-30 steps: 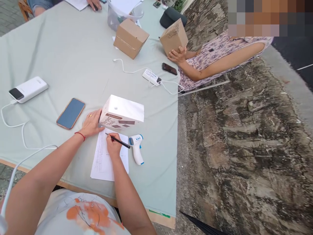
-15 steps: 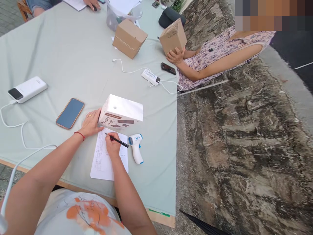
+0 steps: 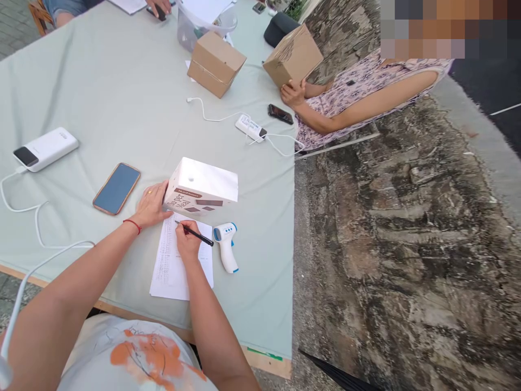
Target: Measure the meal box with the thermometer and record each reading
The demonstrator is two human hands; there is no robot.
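A white printed box (image 3: 207, 182) stands on the table. My left hand (image 3: 152, 203) is around its left end, the thumb near the box's lower front edge and the fingertips partly hidden by the box. My right hand (image 3: 188, 241) is closed on a black pen (image 3: 199, 236). The pen's tip is over the upper part of the printed paper sheets (image 3: 169, 271), and the hand rests on them. Just right of the sheets lies a white and blue infrared thermometer (image 3: 226, 247).
Left of my hands are a smartphone (image 3: 116, 188) and a white power bank (image 3: 46, 149) with a cable. Farther off are a cardboard box (image 3: 215, 65), a clear plastic bin (image 3: 189, 32) and another power bank (image 3: 250, 127). Across the table, a person holds a cardboard box (image 3: 293, 57).
The person across the table has turned and tilted their cardboard box. A hand at the far edge has shifted slightly. My hands, the pen and the white box look unmoved.
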